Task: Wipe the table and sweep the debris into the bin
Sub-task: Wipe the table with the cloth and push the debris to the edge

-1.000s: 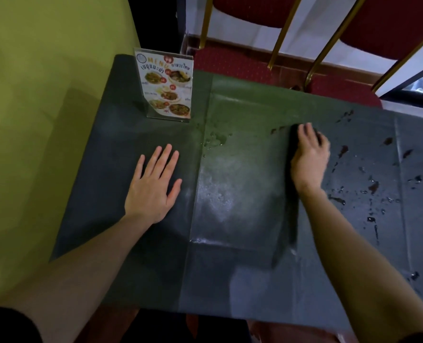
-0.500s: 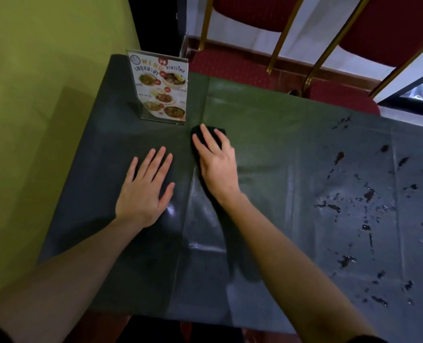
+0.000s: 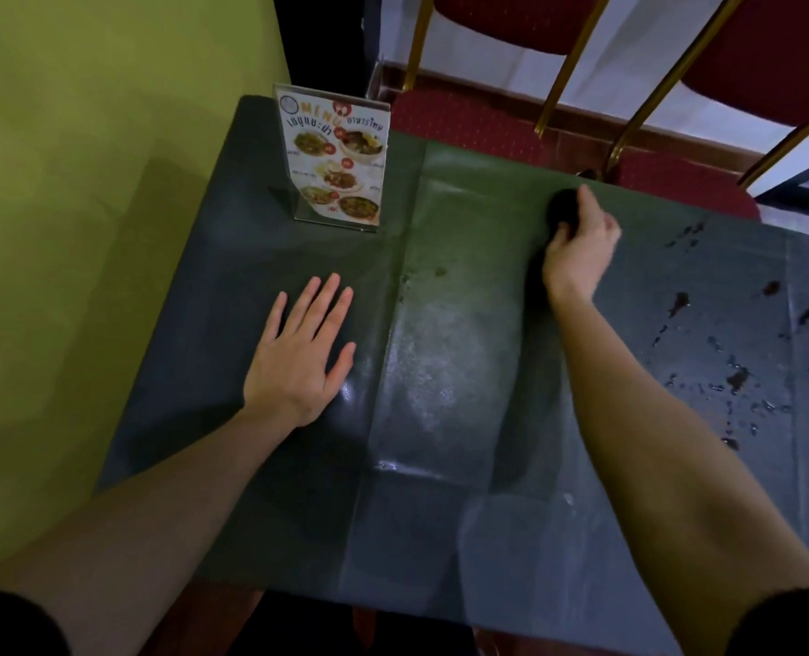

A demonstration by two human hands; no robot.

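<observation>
Judging the wipe under half done, we press our flat, empty left hand (image 3: 304, 352) on the counter (image 3: 270, 490) while our right hand (image 3: 579, 248) clamps the dark cloth (image 3: 562, 209) at one o'clock, stains (image 3: 736, 378) remaining at three, bin unseen.

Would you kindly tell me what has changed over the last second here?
The right hand, gripping the dark cloth, swept left to the menu stand, then back right along the far edge. The left hand stays flat on the table; the stains remain.
</observation>
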